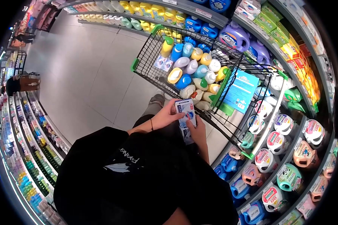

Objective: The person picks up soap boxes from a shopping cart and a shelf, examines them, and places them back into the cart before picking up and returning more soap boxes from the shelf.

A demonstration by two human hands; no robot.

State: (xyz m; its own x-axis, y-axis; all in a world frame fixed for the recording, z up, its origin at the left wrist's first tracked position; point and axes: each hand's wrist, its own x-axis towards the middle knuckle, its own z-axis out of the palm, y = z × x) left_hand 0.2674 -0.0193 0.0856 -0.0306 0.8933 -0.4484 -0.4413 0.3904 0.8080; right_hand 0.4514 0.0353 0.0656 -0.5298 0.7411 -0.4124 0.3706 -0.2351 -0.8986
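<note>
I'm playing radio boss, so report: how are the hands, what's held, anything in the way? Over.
Left hand and right hand: both gripping white packs. Packs: printed side toward camera. Shopping cart: close ahead, loaded with bottles; nothing covering hands.

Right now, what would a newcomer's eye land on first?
Probably the cart, above and right of centre, crowded with colourful bottles. Next, the pack held between the left hand and right hand, near the middle. Then perhaps the purple jugs, upper right.
</note>
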